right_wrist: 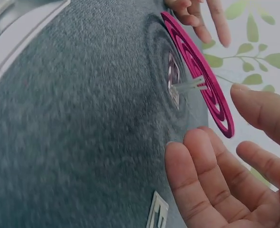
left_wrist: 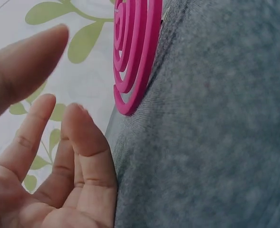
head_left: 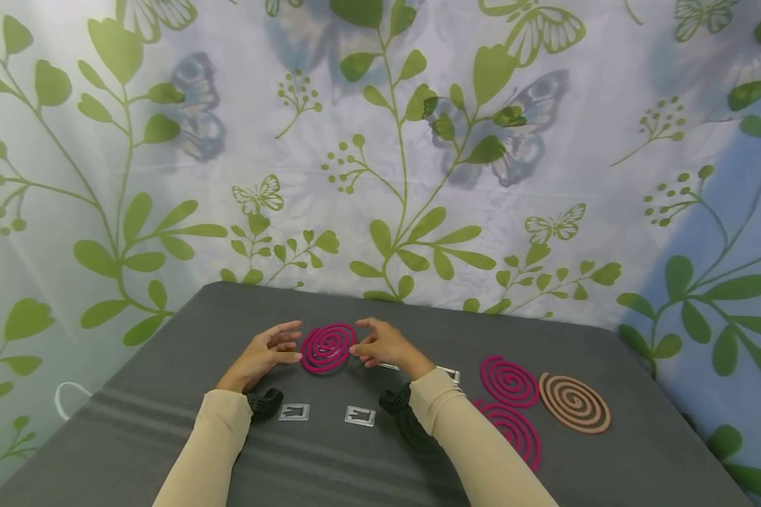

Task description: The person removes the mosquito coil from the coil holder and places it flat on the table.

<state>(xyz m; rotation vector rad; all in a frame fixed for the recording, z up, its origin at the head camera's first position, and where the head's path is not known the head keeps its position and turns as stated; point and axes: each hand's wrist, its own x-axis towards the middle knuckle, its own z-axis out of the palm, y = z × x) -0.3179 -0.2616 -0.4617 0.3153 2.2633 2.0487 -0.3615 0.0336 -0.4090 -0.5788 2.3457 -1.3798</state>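
A pink mosquito coil [head_left: 328, 348] sits raised and slightly tilted above the grey table. Seen edge-on in the right wrist view, its middle rests on the upright prong of a small metal stand [right_wrist: 174, 90]. To its left is my left hand [head_left: 261, 358], with fingers spread and relaxed and nothing in them. My right hand [head_left: 388, 345] is at the coil's right edge, thumb and fingers parted. A small gap shows between those fingers and the coil's rim in the right wrist view. Both hands are empty.
Flat metal stands [head_left: 294, 412] lie nearer me, another stand [head_left: 360, 416] beside them. At right are a pink coil [head_left: 509, 382], a second pink coil [head_left: 525, 433] partly behind my forearm, and a brown coil [head_left: 573, 403]. A dark coil [head_left: 418, 440] shows under my right arm. Leaf-patterned cloth hangs behind.
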